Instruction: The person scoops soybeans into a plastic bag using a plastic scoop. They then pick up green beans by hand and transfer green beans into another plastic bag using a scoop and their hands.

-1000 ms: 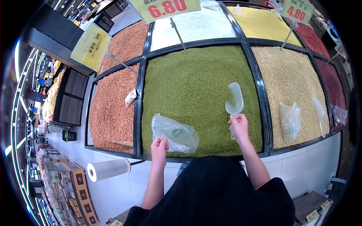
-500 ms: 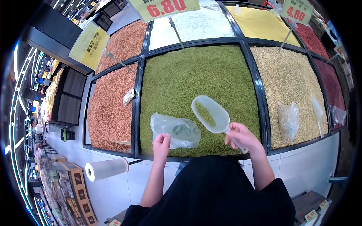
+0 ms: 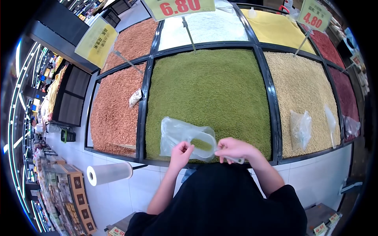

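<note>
Over the front of the bin of green beans [image 3: 204, 86], my left hand [image 3: 181, 154] pinches the edge of a clear plastic bag [image 3: 173, 135]. My right hand [image 3: 234, 150] is closed around the handle of a translucent scoop [image 3: 213, 141]. The scoop points left, with its head at the bag's right side, close to my left fingers. Green shows within the scoop's rim; whether those are beans in it or seen through it, I cannot tell. How far the scoop's tip is inside the bag is unclear.
Peanuts [image 3: 114, 106] with a small packet [image 3: 135, 98] lie in the left bin. The right bin of pale beans [image 3: 303, 86] holds a filled bag [image 3: 301, 129] and another scoop [image 3: 330, 124]. A plastic roll [image 3: 110, 174] juts out at the lower left. Price signs stand behind.
My right hand has brought the scoop from the right side of the green beans leftward and down to the bag. My left hand has shifted slightly right, still pinching the bag.
</note>
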Demonstrator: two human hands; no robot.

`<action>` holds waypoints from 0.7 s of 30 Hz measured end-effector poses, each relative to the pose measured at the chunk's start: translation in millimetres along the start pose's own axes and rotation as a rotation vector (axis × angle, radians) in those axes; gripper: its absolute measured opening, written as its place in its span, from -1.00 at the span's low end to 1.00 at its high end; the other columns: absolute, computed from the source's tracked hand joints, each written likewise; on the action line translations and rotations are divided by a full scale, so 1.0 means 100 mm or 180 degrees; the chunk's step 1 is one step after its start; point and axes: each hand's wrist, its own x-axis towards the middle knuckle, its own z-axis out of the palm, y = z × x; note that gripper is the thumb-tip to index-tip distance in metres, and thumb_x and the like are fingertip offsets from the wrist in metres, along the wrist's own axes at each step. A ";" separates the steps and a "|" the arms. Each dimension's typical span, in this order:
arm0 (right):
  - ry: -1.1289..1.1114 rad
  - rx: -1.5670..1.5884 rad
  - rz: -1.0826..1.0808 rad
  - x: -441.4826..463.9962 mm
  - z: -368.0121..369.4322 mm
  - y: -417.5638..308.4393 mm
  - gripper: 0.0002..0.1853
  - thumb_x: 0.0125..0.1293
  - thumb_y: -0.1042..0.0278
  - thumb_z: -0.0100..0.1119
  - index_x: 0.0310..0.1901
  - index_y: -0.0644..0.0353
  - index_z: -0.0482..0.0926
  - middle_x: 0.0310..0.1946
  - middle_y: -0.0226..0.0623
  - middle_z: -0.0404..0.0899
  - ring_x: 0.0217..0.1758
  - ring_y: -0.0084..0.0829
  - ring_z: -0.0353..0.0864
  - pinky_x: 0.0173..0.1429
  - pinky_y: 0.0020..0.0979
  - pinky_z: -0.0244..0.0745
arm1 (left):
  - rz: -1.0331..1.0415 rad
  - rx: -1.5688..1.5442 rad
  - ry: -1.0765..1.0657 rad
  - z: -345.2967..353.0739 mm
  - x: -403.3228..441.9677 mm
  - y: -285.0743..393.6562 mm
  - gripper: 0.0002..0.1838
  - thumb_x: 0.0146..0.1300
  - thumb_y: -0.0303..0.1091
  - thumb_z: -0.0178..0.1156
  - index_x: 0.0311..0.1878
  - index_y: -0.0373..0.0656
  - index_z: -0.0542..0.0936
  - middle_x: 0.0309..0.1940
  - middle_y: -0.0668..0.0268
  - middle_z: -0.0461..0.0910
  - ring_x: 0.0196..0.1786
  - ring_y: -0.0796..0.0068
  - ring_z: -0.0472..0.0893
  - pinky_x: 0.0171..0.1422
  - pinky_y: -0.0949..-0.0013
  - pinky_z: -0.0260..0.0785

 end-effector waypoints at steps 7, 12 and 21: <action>0.0998 -0.2294 -0.1163 0.82 0.52 0.00 -0.64 0.31 0.17 0.32 -0.10 0.29 0.47 -0.42 -0.11 0.70 -0.51 -0.22 0.67 -0.42 -0.22 0.58 | -0.0074 -0.0075 -0.0020 -0.08 -0.15 -0.04 -0.74 0.37 -0.40 0.31 -0.43 -0.20 0.48 -0.57 0.59 0.37 -0.46 0.80 0.26 -0.41 0.55 0.14; 0.1204 -0.3494 -0.1167 0.83 0.71 -0.10 -0.65 0.28 0.19 0.28 -0.07 0.26 0.45 -0.33 -0.03 0.67 -0.30 0.01 0.71 -0.21 -0.02 0.61 | -0.0097 0.0044 0.0054 -0.20 -0.16 -0.18 -0.78 0.42 -0.38 0.27 -0.37 -0.18 0.52 -0.54 0.59 0.44 -0.46 0.82 0.32 -0.38 0.58 0.17; 0.1457 -0.2644 -0.1825 0.35 0.32 0.31 -0.65 0.30 0.14 0.31 -0.05 0.17 0.46 -0.29 -0.10 0.69 -0.27 -0.05 0.72 -0.17 -0.08 0.62 | -0.0272 -0.0320 0.0697 -0.32 -0.04 -0.26 -0.83 0.39 -0.37 0.30 -0.32 -0.20 0.58 -0.51 0.54 0.52 -0.45 0.80 0.41 -0.36 0.59 0.23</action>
